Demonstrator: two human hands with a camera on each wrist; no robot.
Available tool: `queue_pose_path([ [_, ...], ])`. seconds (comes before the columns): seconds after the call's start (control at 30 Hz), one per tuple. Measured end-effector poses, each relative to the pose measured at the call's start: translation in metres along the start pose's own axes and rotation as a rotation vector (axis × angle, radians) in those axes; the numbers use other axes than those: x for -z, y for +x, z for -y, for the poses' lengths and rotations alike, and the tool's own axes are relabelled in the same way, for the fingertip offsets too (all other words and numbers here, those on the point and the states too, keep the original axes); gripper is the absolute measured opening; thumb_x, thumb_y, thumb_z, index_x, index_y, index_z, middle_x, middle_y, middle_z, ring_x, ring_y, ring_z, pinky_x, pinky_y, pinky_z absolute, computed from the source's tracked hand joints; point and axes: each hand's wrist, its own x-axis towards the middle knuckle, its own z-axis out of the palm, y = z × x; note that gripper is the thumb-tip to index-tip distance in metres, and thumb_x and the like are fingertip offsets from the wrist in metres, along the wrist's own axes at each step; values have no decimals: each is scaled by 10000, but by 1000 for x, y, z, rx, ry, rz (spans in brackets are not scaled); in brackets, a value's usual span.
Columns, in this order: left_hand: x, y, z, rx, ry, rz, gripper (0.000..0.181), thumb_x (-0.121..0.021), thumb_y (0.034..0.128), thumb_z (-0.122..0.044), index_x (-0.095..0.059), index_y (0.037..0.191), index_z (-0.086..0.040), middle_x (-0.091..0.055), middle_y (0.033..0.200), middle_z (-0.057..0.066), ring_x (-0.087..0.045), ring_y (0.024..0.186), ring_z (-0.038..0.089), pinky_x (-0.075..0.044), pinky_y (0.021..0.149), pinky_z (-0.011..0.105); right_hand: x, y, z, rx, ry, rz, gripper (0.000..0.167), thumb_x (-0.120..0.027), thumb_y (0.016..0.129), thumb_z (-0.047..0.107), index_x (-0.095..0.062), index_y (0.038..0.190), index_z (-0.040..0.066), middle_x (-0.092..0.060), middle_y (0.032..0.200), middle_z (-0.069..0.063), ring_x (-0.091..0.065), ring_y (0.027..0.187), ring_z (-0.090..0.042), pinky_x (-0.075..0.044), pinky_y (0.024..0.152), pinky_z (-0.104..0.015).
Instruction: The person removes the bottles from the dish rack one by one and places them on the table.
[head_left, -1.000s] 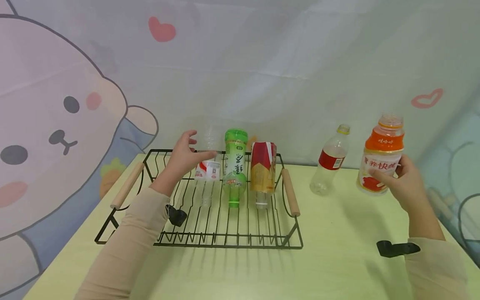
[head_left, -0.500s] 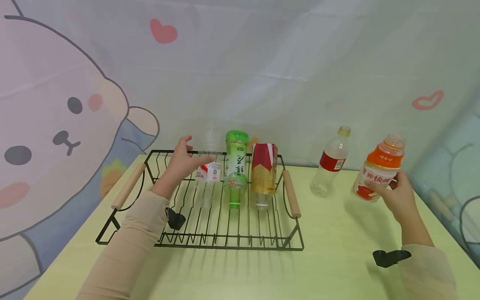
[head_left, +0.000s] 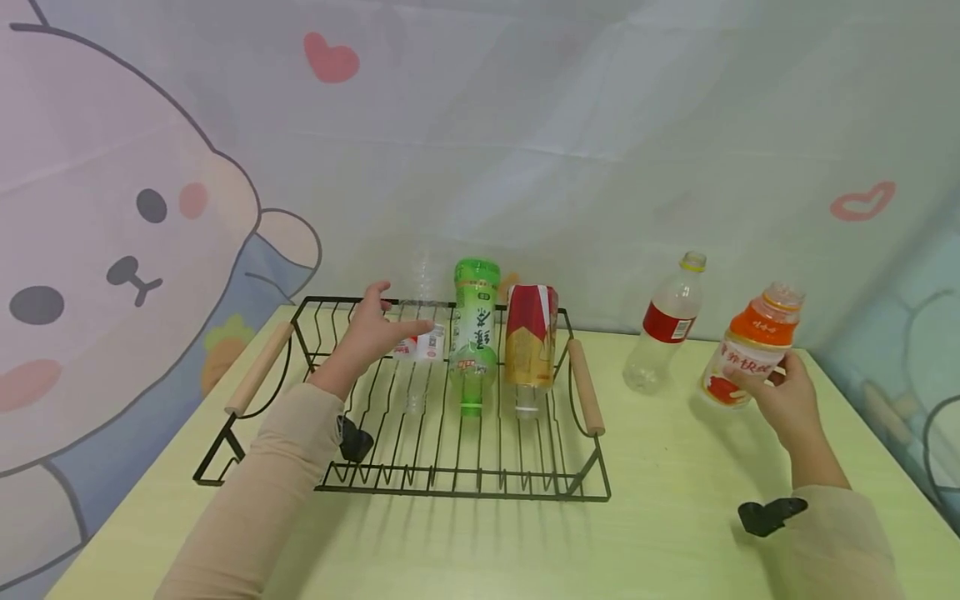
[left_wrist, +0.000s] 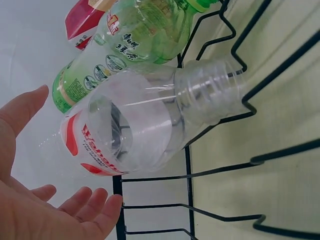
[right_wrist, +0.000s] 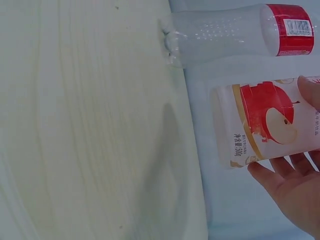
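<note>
From my station I see the right hand [head_left: 786, 400] gripping a white-and-orange bottle [head_left: 752, 346], thumb on one side and fingers on the other; the bottle tilts, its base clear of the surface, near the back right corner of the tabletop [head_left: 667, 525]. The left hand [head_left: 371, 329] has thumb and fingers spread, just beside a clear bottle [head_left: 422, 342] at the wire rack [head_left: 480, 497]'s back edge. Rightward along that edge I make out a green bottle [head_left: 476, 337] and a red-and-gold bottle [head_left: 531, 337]. A red-labelled bottle [head_left: 666, 325] stands upright near the tabletop's back edge.
</note>
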Motion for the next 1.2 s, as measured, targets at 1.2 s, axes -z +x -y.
queue_pose_path([
  [1.2, -14, 2, 11, 97, 13, 116, 1072, -752, 835, -289, 50, 1529, -134, -408, 1363, 244, -479, 1219, 374, -427, 998, 503, -17, 4, -11, -63, -16, 48, 922, -595, 927, 430, -49, 1504, -38, -181, 1513, -309, -233, 1347, -496, -284, 1050, -654],
])
